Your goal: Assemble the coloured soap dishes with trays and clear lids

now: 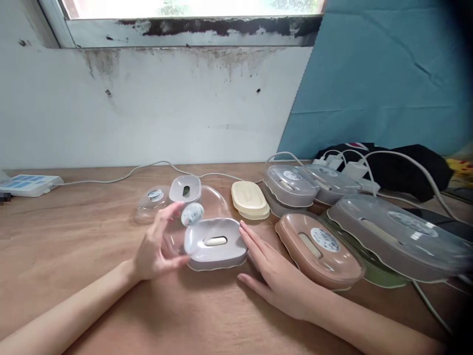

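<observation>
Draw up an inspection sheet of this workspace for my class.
Surface: brown wood-grain tabletop.
Job's things: larger pale grey rounded plastic box, slotted top.
Clutter: cream rounded plastic box, brown oval plastic box, white rectangular block with blue panels.
Hands: left hand around blurred transparent plastic piece with round label, grip unclear; right hand touching the grey box's right end.
Cables: thin white cables along the back and at right.
Surroundings: stained white wall, creased blue sheet, window above.

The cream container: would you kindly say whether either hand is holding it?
No, the cream container stands beyond the left hand and right hand, touching neither.
</observation>
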The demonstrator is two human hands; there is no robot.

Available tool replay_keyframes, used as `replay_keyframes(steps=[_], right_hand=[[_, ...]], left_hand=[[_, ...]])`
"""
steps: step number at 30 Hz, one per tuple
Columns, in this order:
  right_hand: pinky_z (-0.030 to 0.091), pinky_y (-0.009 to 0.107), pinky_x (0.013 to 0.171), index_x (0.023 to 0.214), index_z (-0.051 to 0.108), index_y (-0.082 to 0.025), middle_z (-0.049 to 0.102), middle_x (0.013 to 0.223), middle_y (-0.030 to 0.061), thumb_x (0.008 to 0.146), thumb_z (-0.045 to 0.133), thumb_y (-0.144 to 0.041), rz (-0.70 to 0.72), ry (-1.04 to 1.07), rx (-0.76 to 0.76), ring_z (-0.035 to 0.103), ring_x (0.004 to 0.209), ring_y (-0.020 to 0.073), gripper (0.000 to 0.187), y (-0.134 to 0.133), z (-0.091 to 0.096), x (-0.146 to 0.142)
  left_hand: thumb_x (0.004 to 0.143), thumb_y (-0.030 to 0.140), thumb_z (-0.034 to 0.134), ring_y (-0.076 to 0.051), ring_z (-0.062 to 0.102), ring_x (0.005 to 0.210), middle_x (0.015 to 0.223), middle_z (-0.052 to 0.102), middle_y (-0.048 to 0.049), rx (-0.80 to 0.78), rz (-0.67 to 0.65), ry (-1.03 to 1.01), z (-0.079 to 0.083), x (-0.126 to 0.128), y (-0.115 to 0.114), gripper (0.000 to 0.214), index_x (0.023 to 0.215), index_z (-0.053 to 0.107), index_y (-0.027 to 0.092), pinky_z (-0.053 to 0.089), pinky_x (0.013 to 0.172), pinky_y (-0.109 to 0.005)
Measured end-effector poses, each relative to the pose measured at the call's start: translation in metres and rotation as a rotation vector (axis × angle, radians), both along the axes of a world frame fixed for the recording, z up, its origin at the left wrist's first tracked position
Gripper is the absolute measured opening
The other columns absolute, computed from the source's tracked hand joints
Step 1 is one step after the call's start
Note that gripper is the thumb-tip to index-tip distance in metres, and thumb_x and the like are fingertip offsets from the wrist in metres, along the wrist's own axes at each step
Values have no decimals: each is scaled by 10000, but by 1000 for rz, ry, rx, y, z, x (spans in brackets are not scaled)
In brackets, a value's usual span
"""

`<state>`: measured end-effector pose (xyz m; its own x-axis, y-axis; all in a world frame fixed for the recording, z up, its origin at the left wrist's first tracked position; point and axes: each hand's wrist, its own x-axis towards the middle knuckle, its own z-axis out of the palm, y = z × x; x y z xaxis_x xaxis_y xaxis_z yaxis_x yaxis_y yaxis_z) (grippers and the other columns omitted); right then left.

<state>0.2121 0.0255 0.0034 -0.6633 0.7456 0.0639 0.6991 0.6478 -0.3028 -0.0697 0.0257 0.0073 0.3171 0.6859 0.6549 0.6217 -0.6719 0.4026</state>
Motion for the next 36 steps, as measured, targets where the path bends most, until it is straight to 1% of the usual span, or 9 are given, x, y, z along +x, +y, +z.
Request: replay_keyframes(steps=[3, 8, 15, 20, 26, 28, 30, 33, 36], right_hand=[[222, 411, 1095, 1432, 71, -68, 57, 1504, 155, 857, 442, -322, 0, 11, -3, 106, 1371, 237, 730, 0, -1, 1], [233, 410, 1092, 1433, 50, -63, 47, 1504, 158, 858, 443, -312, 6, 15, 5, 106, 1372, 236, 740, 0, -3, 2], [293, 431, 1064, 1409, -189, -179, 118, 1505, 124, 823, 512, -254, 38, 163, 23, 187, 1357, 229, 917, 2, -9, 1], [291, 441, 1060, 1405, -198, -205, 145, 1500, 127, 796, 556, -237, 42, 202, 13, 211, 1351, 233, 970, 3, -8, 0], [354, 460, 1013, 1410, -181, -231, 231, 1475, 135, 826, 498, -195, 56, 244, 10, 311, 1311, 242, 896, 4, -6, 0], [357, 470, 1006, 1425, -123, -229, 222, 1475, 153, 829, 489, -185, 64, 248, 39, 301, 1315, 258, 855, 3, -5, -1], [367, 460, 998, 1437, 2, -227, 132, 1493, 169, 839, 483, -187, 34, 248, 69, 285, 1319, 276, 768, 1, -4, -1], [394, 415, 984, 1392, 204, -227, 41, 1505, 164, 857, 480, -192, -32, 266, 93, 343, 1292, 272, 603, 1, -3, -2], [370, 393, 1012, 1320, 286, -221, 148, 1495, 153, 857, 491, -177, -5, 311, 117, 325, 1304, 243, 509, 3, -3, -2]], left_hand=[[700, 382, 645, -334, 367, 1217, 1364, 360, -148, -24, -147, 90, -5, 5, -1, 843, 1398, 213, 193, 346, 994, -481], [692, 374, 668, -346, 341, 1233, 1366, 353, -154, -46, -140, 129, -8, 1, 4, 876, 1405, 192, 196, 319, 1010, -516], [733, 341, 640, -319, 309, 1288, 1429, 280, -133, -184, -202, 188, -7, -1, 3, 830, 1413, 180, 211, 317, 1040, -470], [742, 326, 642, -308, 321, 1292, 1427, 302, -129, -248, -226, 177, -7, -2, 5, 783, 1401, 233, 217, 310, 1047, -434], [742, 342, 631, -319, 357, 1265, 1404, 336, -125, -311, -302, 100, -2, 6, 12, 628, 1312, 387, 237, 326, 1020, -448], [730, 341, 635, -322, 373, 1253, 1392, 357, -126, -362, -318, 85, -1, 7, 14, 609, 1287, 416, 228, 324, 1016, -460], [726, 332, 637, -319, 375, 1252, 1393, 360, -125, -404, -329, 84, 0, 7, 15, 608, 1284, 420, 226, 310, 1022, -470], [737, 314, 627, -313, 355, 1266, 1413, 327, -114, -413, -349, 86, 1, 7, 14, 607, 1299, 406, 240, 295, 1032, -472], [755, 310, 604, -319, 306, 1289, 1415, 298, -106, -376, -375, 98, 2, 8, 13, 615, 1323, 375, 258, 287, 1036, -476]])
